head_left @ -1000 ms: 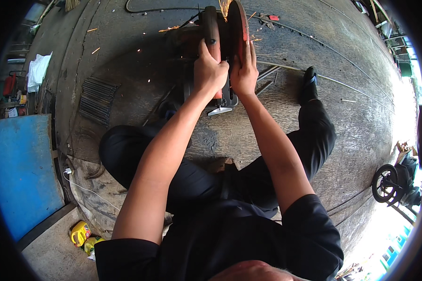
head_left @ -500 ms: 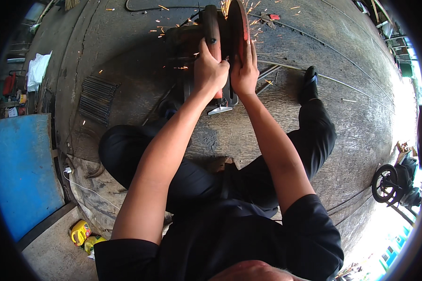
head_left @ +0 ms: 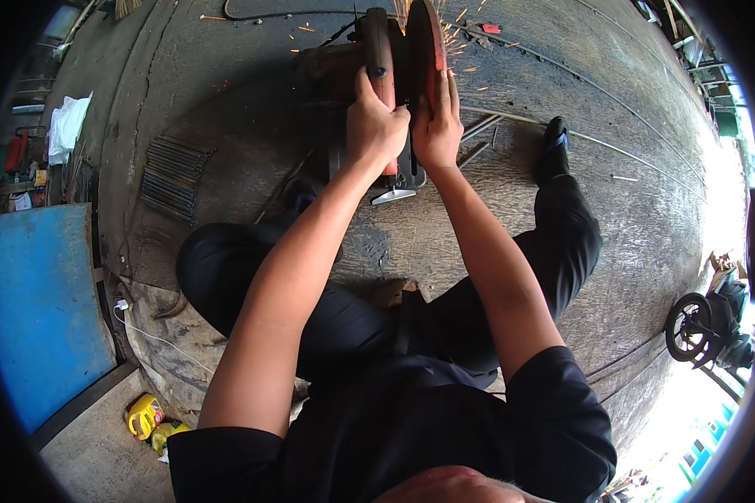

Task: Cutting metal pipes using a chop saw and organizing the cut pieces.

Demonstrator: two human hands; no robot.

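A cut-off saw (head_left: 331, 71) stands on the floor ahead of me, with a long upright handle. My left hand (head_left: 376, 130) is wrapped round the handle's red lower part (head_left: 382, 87), thumb toward the right. Beside it, my right hand (head_left: 438, 134) holds the lower edge of the red blade guard (head_left: 438, 63), thumb on one side and fingers stretched up along the other. Orange sparks (head_left: 450, 38) fly from the far side of the saw. The cutting point and any workpiece there are hidden behind the guard and handle. A silver crank (head_left: 393, 197) sticks out at the near end.
Dark rods (head_left: 174, 180) lie in a row on the floor to the left. A long thin bar (head_left: 512, 117) and short offcuts (head_left: 474, 153) lie right of the saw, near my shoe (head_left: 554, 151). A blue panel (head_left: 42, 310) and yellow containers (head_left: 145, 417) are at left; a motorcycle wheel (head_left: 688, 329) is at right.
Fewer sparks show left of the saw now. Both hands keep nearly the same place and hold on the saw.
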